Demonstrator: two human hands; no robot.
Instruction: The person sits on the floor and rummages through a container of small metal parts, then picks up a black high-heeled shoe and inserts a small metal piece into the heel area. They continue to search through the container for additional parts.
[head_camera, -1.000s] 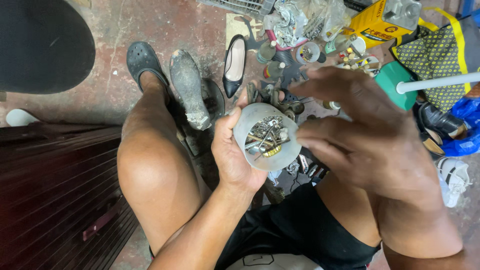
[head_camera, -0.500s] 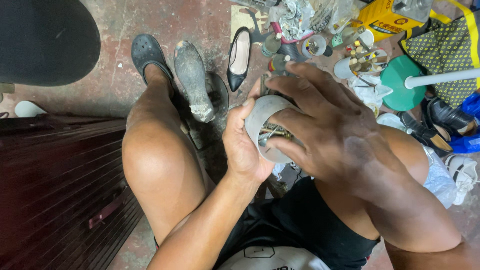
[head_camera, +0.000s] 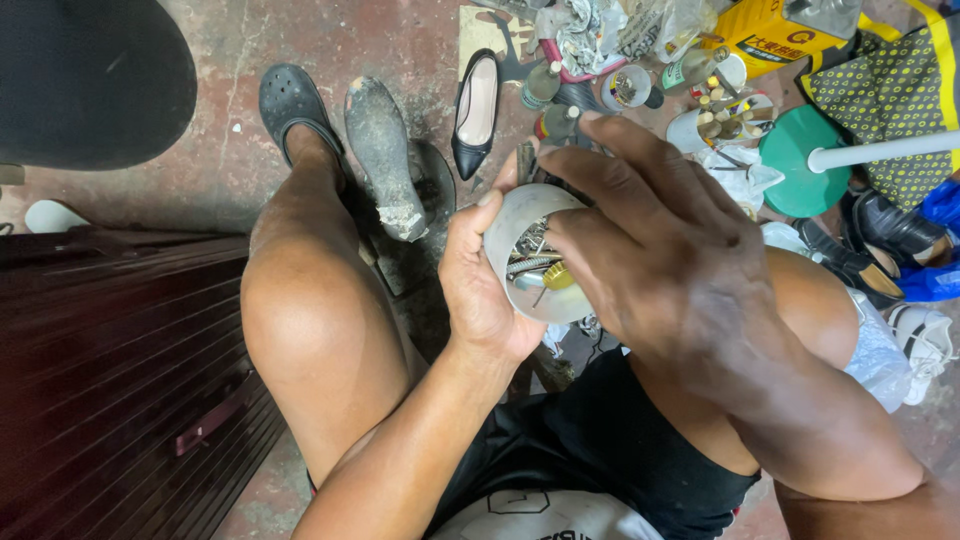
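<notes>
Cupping a small white bowl (head_camera: 530, 262) above the lap, the left hand (head_camera: 480, 285) wraps its fingers closed round the rim and underside. Over the bowl, the right hand (head_camera: 660, 250) dips in; its fingertips are hidden among the screws and metal bits (head_camera: 535, 265), so whether they pinch anything cannot be told. Picking well likely means keeping the bowl level and lifting one piece slowly. Beyond the bowl, a black shoe (head_camera: 475, 110) lies on the floor (head_camera: 240, 60).
</notes>
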